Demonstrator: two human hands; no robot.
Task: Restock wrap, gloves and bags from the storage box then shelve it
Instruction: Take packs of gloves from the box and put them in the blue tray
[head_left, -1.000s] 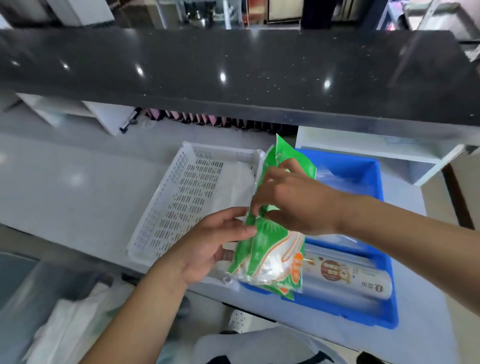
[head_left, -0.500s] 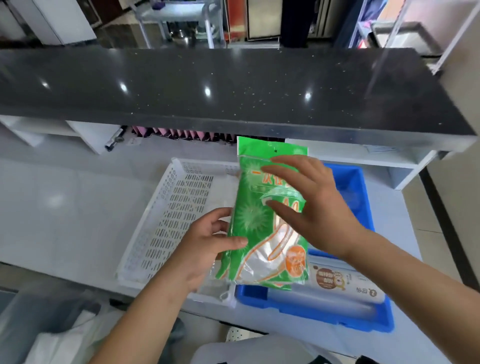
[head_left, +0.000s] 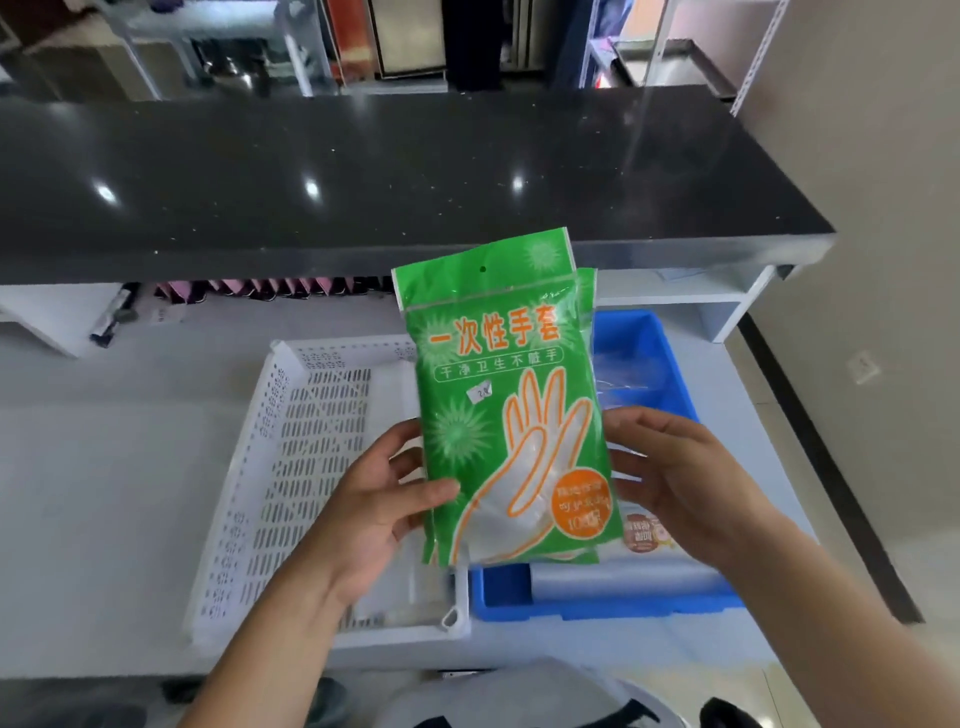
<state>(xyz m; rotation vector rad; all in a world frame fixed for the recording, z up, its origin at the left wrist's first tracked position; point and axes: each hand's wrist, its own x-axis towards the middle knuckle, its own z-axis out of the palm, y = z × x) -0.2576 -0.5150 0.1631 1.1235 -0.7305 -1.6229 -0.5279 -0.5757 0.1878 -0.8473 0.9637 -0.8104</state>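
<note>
I hold green packs of disposable gloves (head_left: 498, 395) upright in front of me, a second pack showing behind the first. My left hand (head_left: 374, 509) grips the lower left edge, thumb on the front. My right hand (head_left: 680, 478) supports the right edge from behind, its fingers partly hidden by the pack. Below left lies a white perforated basket (head_left: 311, 467). Below right sits the blue storage box (head_left: 649, 353), with a roll of wrap (head_left: 623, 577) lying along its near side and clear plastic bags (head_left: 623, 374) toward its far end.
Everything rests on a white counter (head_left: 104, 493) under a black stone top shelf (head_left: 415, 171). White cubby shelves (head_left: 717, 306) stand at the back right. A pen (head_left: 111, 317) and a row of pink and dark items (head_left: 270, 288) lie at the back.
The glove packs have been lifted higher and turned upright to face me. My right hand slid from the front of the pack to its right edge. The view tilted upward.
</note>
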